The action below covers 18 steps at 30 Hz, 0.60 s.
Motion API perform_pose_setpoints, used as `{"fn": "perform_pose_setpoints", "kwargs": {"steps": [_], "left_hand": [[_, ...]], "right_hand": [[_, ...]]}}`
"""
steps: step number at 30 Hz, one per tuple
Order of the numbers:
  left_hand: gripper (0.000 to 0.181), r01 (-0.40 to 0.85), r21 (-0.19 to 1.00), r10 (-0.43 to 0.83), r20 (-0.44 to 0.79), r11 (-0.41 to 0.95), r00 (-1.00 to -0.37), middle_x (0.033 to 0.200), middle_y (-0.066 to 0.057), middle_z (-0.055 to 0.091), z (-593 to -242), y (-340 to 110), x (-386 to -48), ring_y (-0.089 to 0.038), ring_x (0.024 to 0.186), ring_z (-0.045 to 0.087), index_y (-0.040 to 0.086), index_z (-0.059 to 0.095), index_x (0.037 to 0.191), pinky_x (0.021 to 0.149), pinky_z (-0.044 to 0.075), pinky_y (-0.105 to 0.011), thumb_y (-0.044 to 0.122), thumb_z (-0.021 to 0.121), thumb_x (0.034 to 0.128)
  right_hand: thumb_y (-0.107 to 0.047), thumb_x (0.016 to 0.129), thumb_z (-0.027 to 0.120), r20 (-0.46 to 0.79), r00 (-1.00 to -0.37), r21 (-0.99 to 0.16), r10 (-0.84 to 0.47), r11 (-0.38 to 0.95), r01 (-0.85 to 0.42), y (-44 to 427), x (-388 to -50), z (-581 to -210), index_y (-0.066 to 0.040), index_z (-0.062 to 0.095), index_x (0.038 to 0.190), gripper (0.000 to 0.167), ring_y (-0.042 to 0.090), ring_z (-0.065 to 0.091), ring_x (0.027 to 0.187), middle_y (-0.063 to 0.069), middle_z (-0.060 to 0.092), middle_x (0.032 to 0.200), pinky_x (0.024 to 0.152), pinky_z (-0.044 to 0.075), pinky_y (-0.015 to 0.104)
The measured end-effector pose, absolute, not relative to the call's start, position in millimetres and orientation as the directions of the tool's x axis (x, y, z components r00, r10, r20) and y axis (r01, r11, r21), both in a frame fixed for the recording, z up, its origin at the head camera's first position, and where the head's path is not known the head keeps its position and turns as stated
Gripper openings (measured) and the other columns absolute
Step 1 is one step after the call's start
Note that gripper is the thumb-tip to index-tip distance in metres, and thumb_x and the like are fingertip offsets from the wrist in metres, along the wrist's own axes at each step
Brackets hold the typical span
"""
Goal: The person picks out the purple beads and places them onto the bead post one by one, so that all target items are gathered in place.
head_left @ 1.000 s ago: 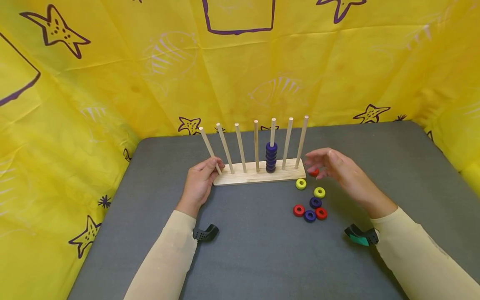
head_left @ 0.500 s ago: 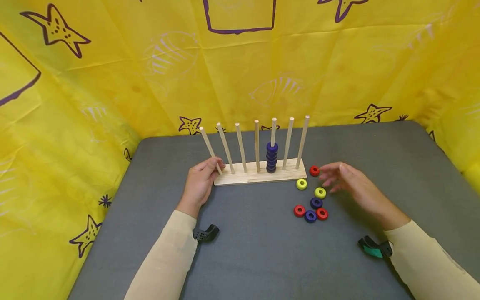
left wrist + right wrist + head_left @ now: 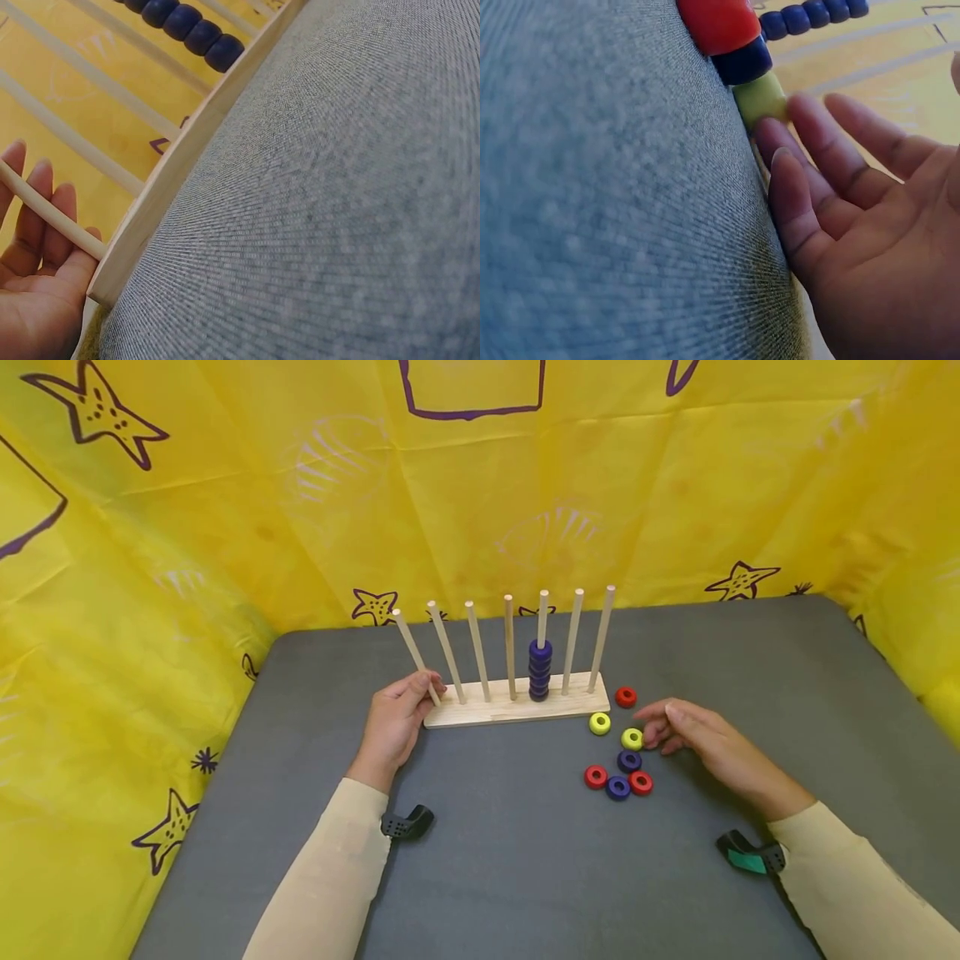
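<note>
A wooden peg rack (image 3: 517, 708) stands on the table, with a row of several upright pegs. Dark blue rings (image 3: 539, 672) are stacked on one peg right of its middle. My left hand (image 3: 399, 718) holds the leftmost peg (image 3: 56, 216) close to the base, thumb in front and fingers behind. To the right of the rack, my right hand (image 3: 693, 739) has its loosely bent fingers beside a yellow ring (image 3: 632, 739). In the right wrist view the fingertips (image 3: 769, 135) appear to touch that yellow ring (image 3: 759, 103); the thumb is mostly out of frame.
A red ring (image 3: 626, 697) and another yellow ring (image 3: 599, 723) lie by the rack's right end. Nearer me are two blue rings (image 3: 618, 788) and two red rings (image 3: 596, 777). Yellow cloth (image 3: 465, 510) rises behind the grey table (image 3: 480, 860).
My right hand has drawn away from the rack's right end, uncovering the red ring, and come down beside the yellow ring. The left hand stays at the leftmost peg.
</note>
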<state>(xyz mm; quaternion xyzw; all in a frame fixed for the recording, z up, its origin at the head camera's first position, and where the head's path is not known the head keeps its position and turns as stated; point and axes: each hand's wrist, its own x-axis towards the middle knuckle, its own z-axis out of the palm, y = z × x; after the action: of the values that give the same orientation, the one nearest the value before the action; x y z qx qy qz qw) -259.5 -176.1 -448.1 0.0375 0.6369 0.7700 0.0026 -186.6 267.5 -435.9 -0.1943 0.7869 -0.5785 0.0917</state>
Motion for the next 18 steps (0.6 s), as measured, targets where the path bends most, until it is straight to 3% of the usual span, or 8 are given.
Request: {"fn": "perform_pose_setpoints", "kwargs": {"steps": [4, 8, 11, 18], "left_hand": [[0.043, 0.046, 0.983, 0.055, 0.056, -0.18, -0.997, 0.111, -0.015, 0.068, -447.0, -176.5, -259.2, -0.026, 0.116, 0.065, -0.024, 0.06, 0.128, 0.108, 0.051, -0.039, 0.017, 0.06, 0.1148], [0.044, 0.046, 0.984, 0.06, 0.057, -0.175, -0.997, 0.11, -0.014, 0.069, -446.8, -176.6, -258.5, -0.027, 0.116, 0.064, -0.024, 0.059, 0.128, 0.108, 0.051, -0.04, 0.018, 0.06, 0.1148], [0.045, 0.047, 0.984, 0.063, 0.059, -0.172, -0.996, 0.11, -0.014, 0.069, -447.2, -176.8, -258.6, -0.027, 0.117, 0.064, -0.024, 0.06, 0.128, 0.109, 0.05, -0.041, 0.019, 0.061, 0.1148], [0.044, 0.046, 0.983, 0.061, 0.058, -0.176, -0.996, 0.11, -0.016, 0.068, -447.4, -176.6, -259.5, -0.028, 0.116, 0.064, -0.023, 0.061, 0.126, 0.109, 0.05, -0.044, 0.02, 0.061, 0.1145]], "right_hand": [[-0.017, 0.121, 0.037, 0.066, -0.906, -0.937, -0.418, 0.286, -0.2, 266.0, -186.7, -437.1, 0.007, 0.065, 0.139, 0.041, 0.023, 0.07, 0.108, 0.019, 0.072, 0.121, 0.088, 0.057, 0.028], [-0.013, 0.114, 0.06, 0.058, -0.902, -0.914, -0.427, 0.341, -0.22, 265.0, -185.9, -439.7, 0.0, 0.067, 0.141, 0.031, 0.02, 0.069, 0.112, 0.013, 0.073, 0.126, 0.091, 0.056, 0.025], [-0.011, 0.105, 0.075, 0.055, -0.896, -0.892, -0.441, 0.381, -0.242, 264.2, -185.8, -442.3, -0.005, 0.069, 0.14, 0.036, 0.021, 0.066, 0.111, 0.007, 0.073, 0.127, 0.09, 0.056, 0.025], [-0.01, 0.099, 0.084, 0.011, -0.888, -0.86, -0.46, 0.448, -0.243, 263.8, -186.8, -445.1, -0.009, 0.072, 0.134, 0.037, 0.025, 0.063, 0.109, 0.003, 0.072, 0.126, 0.086, 0.056, 0.029]]}}
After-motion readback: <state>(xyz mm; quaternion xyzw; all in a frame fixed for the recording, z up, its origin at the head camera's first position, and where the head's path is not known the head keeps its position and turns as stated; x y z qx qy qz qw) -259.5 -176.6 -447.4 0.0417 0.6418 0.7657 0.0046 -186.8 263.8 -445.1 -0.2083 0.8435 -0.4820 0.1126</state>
